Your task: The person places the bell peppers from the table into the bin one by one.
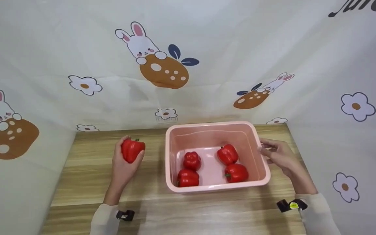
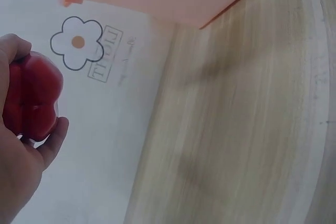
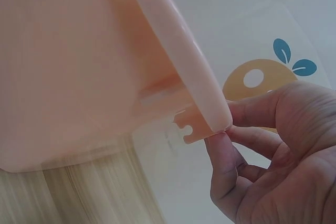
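Note:
My left hand [image 1: 125,168] grips a red bell pepper [image 1: 132,150] to the left of the pink bin [image 1: 217,188], held above the table. In the left wrist view the fingers and thumb curl round that pepper [image 2: 37,95]. Four is beyond my count, so several red bell peppers lie in the bin: two touch at its left side, including one pepper [image 1: 192,160], and another pair, with one pepper [image 1: 237,172], at its right. My right hand [image 1: 281,156] pinches the bin's right rim; the right wrist view shows thumb and fingertips at the rim [image 3: 194,72].
The bin stands on a wood-grain table [image 1: 188,212]. Behind and at both sides hangs a pale cloth [image 1: 214,39] printed with rabbits and flowers. The cloth meets the table just behind the bin.

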Demonstrator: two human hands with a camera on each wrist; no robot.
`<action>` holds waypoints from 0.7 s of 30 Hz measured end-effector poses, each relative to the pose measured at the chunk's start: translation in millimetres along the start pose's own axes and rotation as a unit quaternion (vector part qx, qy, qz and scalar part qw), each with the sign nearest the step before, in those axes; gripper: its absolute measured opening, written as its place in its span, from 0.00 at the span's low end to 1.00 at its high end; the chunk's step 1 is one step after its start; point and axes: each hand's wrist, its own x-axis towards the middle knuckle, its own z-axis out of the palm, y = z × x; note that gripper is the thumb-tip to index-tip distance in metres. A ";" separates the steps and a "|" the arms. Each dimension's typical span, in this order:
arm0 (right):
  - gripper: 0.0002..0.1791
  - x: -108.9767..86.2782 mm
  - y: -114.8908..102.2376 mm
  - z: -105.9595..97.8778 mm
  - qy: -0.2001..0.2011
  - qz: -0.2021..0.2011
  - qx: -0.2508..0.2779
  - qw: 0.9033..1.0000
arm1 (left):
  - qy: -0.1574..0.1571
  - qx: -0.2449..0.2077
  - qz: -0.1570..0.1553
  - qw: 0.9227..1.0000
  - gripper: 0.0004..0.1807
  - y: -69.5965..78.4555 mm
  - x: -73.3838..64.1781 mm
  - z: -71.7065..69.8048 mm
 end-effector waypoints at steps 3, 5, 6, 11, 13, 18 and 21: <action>0.29 0.7 0.2 -0.3 0.003 0.001 -0.001 1.000 | 0.001 0.001 0.014 1.000 0.41 1.4 -0.5 -0.2; 0.29 0.9 0.6 -0.4 0.005 0.004 -0.002 1.000 | 0.000 -0.001 0.020 1.000 0.42 2.1 -1.1 -0.4; 0.29 0.9 0.8 -0.5 0.005 0.005 -0.002 1.000 | -0.001 0.000 0.021 1.000 0.42 2.6 -1.7 -0.6; 0.29 0.9 1.1 -0.7 0.003 0.003 -0.003 1.000 | -0.002 0.002 0.017 1.000 0.42 7.9 -4.2 -1.2; 0.29 0.7 1.0 -0.6 0.002 0.003 -0.003 1.000 | -0.004 0.000 0.013 1.000 0.42 10.7 -5.1 -1.2; 0.29 0.3 0.6 0.4 0.004 0.003 -0.005 1.000 | -0.008 -0.006 0.007 1.000 0.43 16.0 -9.0 -1.2; 0.28 -0.1 0.3 1.0 0.004 0.003 -0.005 1.000 | -0.008 -0.006 0.008 1.000 0.42 17.8 -11.4 -1.8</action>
